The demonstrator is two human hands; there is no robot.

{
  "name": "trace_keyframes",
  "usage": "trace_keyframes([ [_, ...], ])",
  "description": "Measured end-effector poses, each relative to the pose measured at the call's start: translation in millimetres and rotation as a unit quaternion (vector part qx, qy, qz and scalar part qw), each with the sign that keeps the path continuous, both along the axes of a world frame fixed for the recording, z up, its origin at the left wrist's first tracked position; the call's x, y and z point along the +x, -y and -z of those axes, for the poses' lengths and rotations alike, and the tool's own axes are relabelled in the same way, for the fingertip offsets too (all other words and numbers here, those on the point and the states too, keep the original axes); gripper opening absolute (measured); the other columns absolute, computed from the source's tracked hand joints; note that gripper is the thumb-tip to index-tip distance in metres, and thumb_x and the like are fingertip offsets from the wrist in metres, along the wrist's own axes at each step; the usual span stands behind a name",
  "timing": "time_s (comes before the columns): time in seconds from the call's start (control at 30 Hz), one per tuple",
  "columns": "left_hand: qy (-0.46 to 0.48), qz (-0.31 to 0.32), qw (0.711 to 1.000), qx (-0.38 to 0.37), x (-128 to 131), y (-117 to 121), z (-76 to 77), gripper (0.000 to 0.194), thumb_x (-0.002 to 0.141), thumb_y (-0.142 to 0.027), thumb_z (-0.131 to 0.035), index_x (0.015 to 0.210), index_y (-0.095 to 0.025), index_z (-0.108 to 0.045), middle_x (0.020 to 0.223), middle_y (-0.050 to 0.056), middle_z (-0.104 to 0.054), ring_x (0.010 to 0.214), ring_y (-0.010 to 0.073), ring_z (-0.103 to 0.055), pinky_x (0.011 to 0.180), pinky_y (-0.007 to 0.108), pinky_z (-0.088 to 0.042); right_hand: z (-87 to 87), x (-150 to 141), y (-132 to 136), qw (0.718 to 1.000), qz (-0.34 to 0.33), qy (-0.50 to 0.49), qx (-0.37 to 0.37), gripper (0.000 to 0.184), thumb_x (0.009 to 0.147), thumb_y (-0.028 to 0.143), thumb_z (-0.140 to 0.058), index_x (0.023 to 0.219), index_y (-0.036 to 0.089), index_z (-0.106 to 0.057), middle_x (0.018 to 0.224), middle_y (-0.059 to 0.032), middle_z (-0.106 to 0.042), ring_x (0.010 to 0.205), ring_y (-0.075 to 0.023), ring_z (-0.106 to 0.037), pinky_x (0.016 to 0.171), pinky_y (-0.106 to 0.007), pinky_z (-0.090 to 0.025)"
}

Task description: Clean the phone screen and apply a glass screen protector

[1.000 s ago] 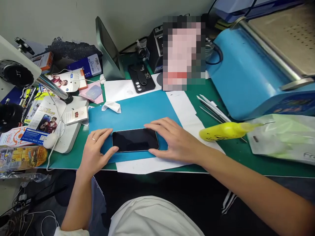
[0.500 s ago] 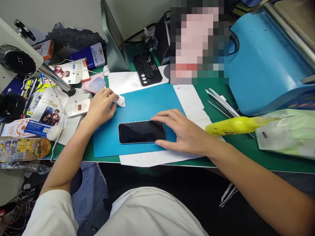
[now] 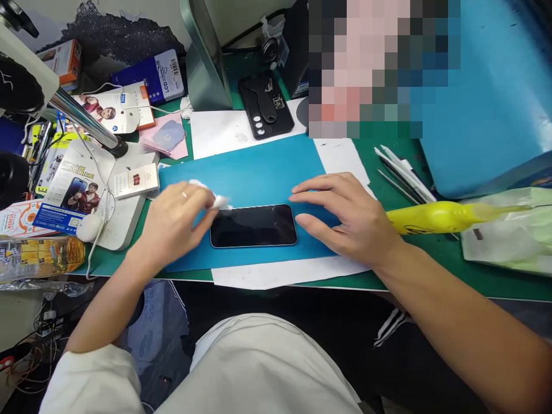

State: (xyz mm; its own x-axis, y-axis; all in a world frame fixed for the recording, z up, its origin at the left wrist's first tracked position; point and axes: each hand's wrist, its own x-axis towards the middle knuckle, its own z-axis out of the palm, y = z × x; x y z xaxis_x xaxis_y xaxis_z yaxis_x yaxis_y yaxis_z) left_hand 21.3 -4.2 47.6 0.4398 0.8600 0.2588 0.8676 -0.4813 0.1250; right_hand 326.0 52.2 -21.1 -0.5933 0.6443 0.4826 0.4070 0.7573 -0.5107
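Observation:
A smartphone (image 3: 254,226) with a dark screen lies flat on the blue mat (image 3: 259,167), its long side running left to right. My left hand (image 3: 176,215) pinches a crumpled white tissue (image 3: 222,202) at the phone's upper left corner. Whether the tissue touches the glass I cannot tell. To the right of the phone, my right hand (image 3: 345,215) has its fingers apart and holds nothing. A small gap shows between its fingertips and the phone's right end.
A black phone case (image 3: 266,106) lies behind the mat. Right of my right hand are a yellow bottle (image 3: 440,218) and several thin tools (image 3: 401,172). Boxes and a microscope post (image 3: 88,123) crowd the left, with a white cable. A pixelated patch hides the back right.
My left hand has brought the tissue right and nearer, to the phone's corner. My right hand has come off the phone's right end. The camera view has shifted slightly.

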Motion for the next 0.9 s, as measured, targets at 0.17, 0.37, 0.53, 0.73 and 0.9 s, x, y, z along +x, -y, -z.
trace_keyframes([
  [0.17,0.007,0.026,1.000,-0.005,21.2,42.0,12.2,0.006,0.103,-0.020,-0.056,0.098,-0.021,-0.059,0.099,0.005,-0.077,0.096,0.0198,-0.072,0.087,0.034,-0.055,-1.2,-0.1,2.7,1.000,-0.009,0.011,-0.005,0.022,0.100,0.034,-0.059,0.120,0.029,-0.068,0.117,-0.0085,-0.072,0.111,-0.0307,-0.066,0.097,-0.054,-0.055],
  [0.37,-0.018,0.034,0.999,-0.005,35.3,60.8,21.4,0.023,0.103,-0.034,-0.062,0.113,-0.014,-0.065,0.112,0.012,-0.076,0.103,0.0270,-0.072,0.091,0.041,-0.057,0.7,0.3,1.2,0.999,-0.028,-0.007,0.025,0.022,0.100,0.031,-0.060,0.120,0.025,-0.067,0.118,-0.0097,-0.071,0.110,-0.0298,-0.067,0.095,-0.052,-0.055],
  [0.53,-0.026,0.055,0.998,-0.019,46.9,55.8,24.7,0.050,0.106,-0.048,-0.052,0.130,-0.005,-0.062,0.128,0.021,-0.070,0.118,0.0343,-0.066,0.101,0.048,-0.056,1.4,-1.0,0.4,0.997,-0.039,-0.029,0.061,0.022,0.098,0.026,-0.063,0.119,0.017,-0.066,0.115,-0.0141,-0.071,0.108,-0.0300,-0.066,0.093,-0.049,-0.055],
  [0.73,-0.044,0.035,0.997,-0.046,51.6,71.5,33.5,0.062,0.106,-0.054,-0.048,0.142,-0.004,-0.055,0.145,0.023,-0.061,0.136,0.0387,-0.056,0.110,0.053,-0.053,2.4,-1.8,0.7,0.997,-0.041,-0.020,0.065,0.021,0.099,0.024,-0.061,0.118,0.014,-0.066,0.115,-0.0155,-0.070,0.109,-0.0302,-0.064,0.093,-0.049,-0.055],
  [0.9,-0.045,-0.013,0.998,-0.051,55.8,88.1,35.1,0.069,0.104,-0.058,-0.049,0.147,-0.003,-0.051,0.148,0.024,-0.059,0.139,0.0389,-0.055,0.114,0.054,-0.050,3.1,-5.5,2.2,0.997,-0.045,-0.016,0.052,0.021,0.099,0.023,-0.060,0.119,0.017,-0.065,0.115,-0.0141,-0.069,0.109,-0.0295,-0.063,0.095,-0.047,-0.055],
])
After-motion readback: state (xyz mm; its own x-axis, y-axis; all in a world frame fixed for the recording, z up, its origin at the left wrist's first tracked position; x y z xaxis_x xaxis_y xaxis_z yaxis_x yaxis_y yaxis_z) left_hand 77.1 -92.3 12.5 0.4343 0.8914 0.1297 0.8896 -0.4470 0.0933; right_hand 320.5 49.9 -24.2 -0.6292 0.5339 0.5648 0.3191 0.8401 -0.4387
